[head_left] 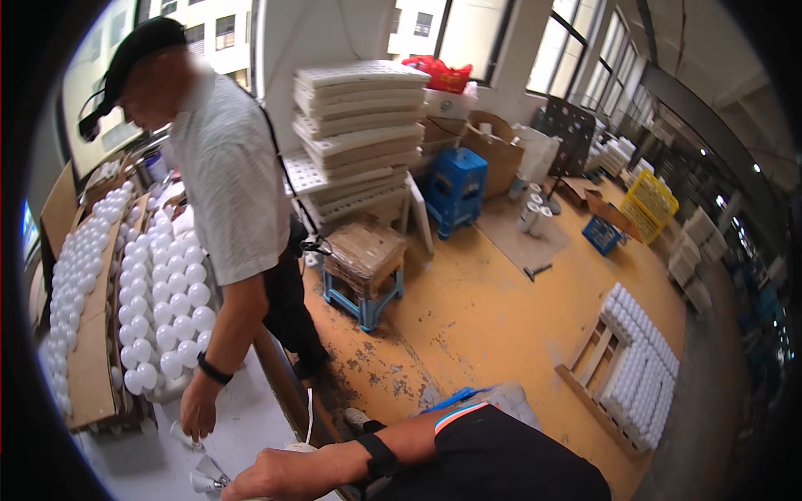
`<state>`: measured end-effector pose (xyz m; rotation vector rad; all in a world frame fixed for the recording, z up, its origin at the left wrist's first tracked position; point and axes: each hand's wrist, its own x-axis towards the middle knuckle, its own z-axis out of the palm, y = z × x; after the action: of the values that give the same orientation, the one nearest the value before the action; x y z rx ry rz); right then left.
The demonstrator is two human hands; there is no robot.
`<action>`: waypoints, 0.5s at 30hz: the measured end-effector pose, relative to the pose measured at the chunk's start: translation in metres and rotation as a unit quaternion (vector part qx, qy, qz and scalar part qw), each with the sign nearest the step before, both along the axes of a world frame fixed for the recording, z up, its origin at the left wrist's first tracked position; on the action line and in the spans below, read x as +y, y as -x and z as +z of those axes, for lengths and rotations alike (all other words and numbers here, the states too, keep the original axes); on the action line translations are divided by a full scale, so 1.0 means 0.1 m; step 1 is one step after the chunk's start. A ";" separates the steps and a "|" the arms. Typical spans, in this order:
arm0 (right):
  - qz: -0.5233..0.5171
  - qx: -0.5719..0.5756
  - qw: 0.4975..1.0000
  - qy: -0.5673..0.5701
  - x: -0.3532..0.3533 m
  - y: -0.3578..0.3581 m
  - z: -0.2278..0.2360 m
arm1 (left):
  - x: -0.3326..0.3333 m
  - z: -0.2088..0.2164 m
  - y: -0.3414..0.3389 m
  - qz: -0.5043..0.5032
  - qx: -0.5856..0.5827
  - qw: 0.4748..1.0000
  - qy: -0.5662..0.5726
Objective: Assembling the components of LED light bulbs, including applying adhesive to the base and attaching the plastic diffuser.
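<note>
My right hand (284, 474) reaches leftward over the white table (255, 401) at the lower edge, with a black band on its wrist. Its fingers are curled closed, and their tips are partly cut off by the frame's edge, so what they hold is unclear. Beside the fingertips are small silver-and-white cone-shaped lamp parts (207, 476). A white piece with a thin upright wire (310, 417) shows just behind my knuckles. My left hand is out of the picture. A co-worker's hand (199, 409) reaches down to another small cone-shaped part (185, 436).
A co-worker (234, 167) stands at the table's far side. White bulbs (167, 309) fill trays on the left. Behind are stacked white foam trays (359, 125), a box-topped stool (363, 259) and blue stools (457, 188). A bulb-loaded pallet (639, 367) lies on the floor, right.
</note>
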<state>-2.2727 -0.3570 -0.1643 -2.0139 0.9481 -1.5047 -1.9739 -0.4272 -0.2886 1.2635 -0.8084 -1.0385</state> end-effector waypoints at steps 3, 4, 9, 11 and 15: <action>-0.067 -0.015 0.997 0.022 0.17 0.08 0.01 | -0.18 0.06 0.16 -0.103 0.062 0.993 0.000; -0.068 -0.026 0.997 0.005 0.21 0.09 0.02 | -0.22 0.06 0.20 -0.131 0.084 0.988 -0.003; -0.081 -0.060 0.995 -0.018 0.39 0.19 0.05 | -0.25 0.01 0.46 -0.236 0.217 0.947 -0.017; -0.080 -0.055 0.995 -0.018 0.40 0.16 0.04 | -0.25 0.02 0.44 -0.271 0.260 0.926 -0.028; -0.094 -0.035 0.994 -0.039 0.45 0.12 0.06 | -0.19 0.11 0.24 -0.326 0.336 0.882 -0.054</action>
<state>-2.2845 -0.3121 -0.1578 -1.8485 1.1768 -1.5988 -1.9984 -0.4465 -0.2777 0.6112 -0.6286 -1.9498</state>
